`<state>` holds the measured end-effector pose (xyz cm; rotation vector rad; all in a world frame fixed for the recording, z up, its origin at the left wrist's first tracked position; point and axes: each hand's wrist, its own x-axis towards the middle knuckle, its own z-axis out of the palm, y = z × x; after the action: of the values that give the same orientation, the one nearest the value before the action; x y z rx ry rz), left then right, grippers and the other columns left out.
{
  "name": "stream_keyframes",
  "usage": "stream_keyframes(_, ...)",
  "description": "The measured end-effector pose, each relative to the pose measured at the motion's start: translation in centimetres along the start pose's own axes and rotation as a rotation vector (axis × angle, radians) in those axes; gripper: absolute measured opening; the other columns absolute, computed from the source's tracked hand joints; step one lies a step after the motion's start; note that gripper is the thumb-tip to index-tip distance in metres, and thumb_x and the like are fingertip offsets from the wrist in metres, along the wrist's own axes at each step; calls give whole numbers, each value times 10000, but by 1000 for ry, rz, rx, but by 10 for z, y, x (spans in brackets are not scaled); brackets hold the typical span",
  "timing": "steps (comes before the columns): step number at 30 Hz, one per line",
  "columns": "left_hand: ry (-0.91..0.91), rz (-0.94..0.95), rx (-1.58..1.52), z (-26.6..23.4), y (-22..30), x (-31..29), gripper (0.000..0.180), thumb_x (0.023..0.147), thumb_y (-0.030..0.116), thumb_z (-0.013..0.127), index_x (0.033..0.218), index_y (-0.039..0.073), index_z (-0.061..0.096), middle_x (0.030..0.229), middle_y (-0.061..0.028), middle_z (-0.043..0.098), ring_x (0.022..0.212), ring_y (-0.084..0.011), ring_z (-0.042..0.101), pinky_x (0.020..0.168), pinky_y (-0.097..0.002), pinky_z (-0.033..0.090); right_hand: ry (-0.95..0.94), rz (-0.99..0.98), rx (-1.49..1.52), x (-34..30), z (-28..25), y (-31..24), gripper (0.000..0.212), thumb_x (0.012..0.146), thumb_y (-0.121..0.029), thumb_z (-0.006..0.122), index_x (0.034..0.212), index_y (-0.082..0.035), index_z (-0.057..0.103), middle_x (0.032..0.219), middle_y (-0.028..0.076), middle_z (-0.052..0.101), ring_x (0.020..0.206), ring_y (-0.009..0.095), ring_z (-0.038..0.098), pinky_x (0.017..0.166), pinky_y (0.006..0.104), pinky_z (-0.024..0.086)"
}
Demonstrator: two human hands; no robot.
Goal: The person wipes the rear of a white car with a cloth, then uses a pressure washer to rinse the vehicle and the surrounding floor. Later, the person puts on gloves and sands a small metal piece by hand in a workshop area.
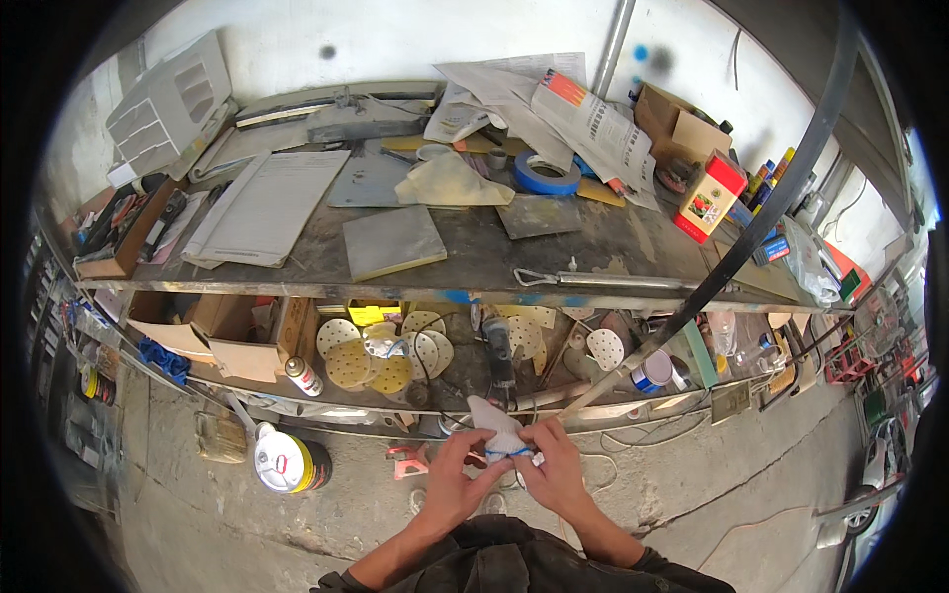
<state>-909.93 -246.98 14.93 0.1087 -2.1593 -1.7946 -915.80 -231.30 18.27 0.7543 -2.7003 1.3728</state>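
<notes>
In front of my body, below the bench's edge, I hold a whitish knitted work glove (pixel 496 420) with a blue band at its cuff. My left hand (pixel 454 477) pinches the cuff from the left, thumb and fingers closed. My right hand (pixel 554 466) grips the other side of the cuff, its fingers also closed. The glove's body points up and away from me, toward the lower shelf. Both thumbs come close together at the blue band. Just beyond the glove, a dark power tool (pixel 499 356) hangs or rests at the shelf.
A workbench (pixel 455 265) spans the view, bearing a grey pad (pixel 393 242), blue tape roll (pixel 547 175), papers (pixel 262 210) and a red box (pixel 710 198). Perforated sanding discs (pixel 348 364) lie on the shelf below. A slanting pole (pixel 736 267) crosses the right; a bucket (pixel 287 462) stands at left.
</notes>
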Motion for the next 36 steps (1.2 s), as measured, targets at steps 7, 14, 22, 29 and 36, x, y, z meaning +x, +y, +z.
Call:
stream_keyframes(7, 64, 47, 51, 8, -20, -2, 254, 814, 17, 681, 1053, -10, 598, 1062, -161, 619, 913, -250, 649, 763, -314, 540, 143, 5, 74, -13, 29, 20, 309, 749, -13, 699, 1011, -33, 538, 1081, 153, 522, 928, 299, 588, 733, 350, 510)
stream_keyframes(14, -73, -427, -579, -1, -31, 1, 145, 879, -1, 579, 1022, 3, 603, 1012, -20, 618, 994, -114, 565, 902, -254, 418, 198, 264, 705, -10, 60, 46, 317, 790, 61, 604, 1086, -19, 523, 1260, 139, 561, 1025, 200, 607, 847, 295, 501)
stream_keyframes(22, -63, -640, -1037, 2, -31, -10, 510, 979, 301, 551, 1385, 11, 445, 1331, -100, 560, 1230, -206, 528, 1062, -368, 378, 27, 287, 958, -5, 85, 74, 357, 841, 84, 420, 1142, -42, 563, 1079, 94, 652, 997, 185, 618, 912, 304, 485)
stream_keyframes(29, -64, -509, -940, -20, -29, -8, 131, 928, 170, 665, 970, 64, 601, 1046, -32, 646, 947, -115, 596, 850, -276, 463, -144, 557, 1384, -9, 91, 63, 310, 894, -2, 476, 1178, -35, 596, 1118, 61, 629, 1035, 158, 604, 933, 278, 467)
stream_keyframes(36, 228, -461, -727, -24, -31, -15, 154, 967, 180, 618, 904, 50, 567, 915, -66, 660, 857, -123, 615, 777, -275, 488, -291, 673, 1698, -16, 88, 52, 368, 900, -6, 489, 1260, 10, 564, 1195, 86, 627, 1106, 180, 610, 961, 306, 478)
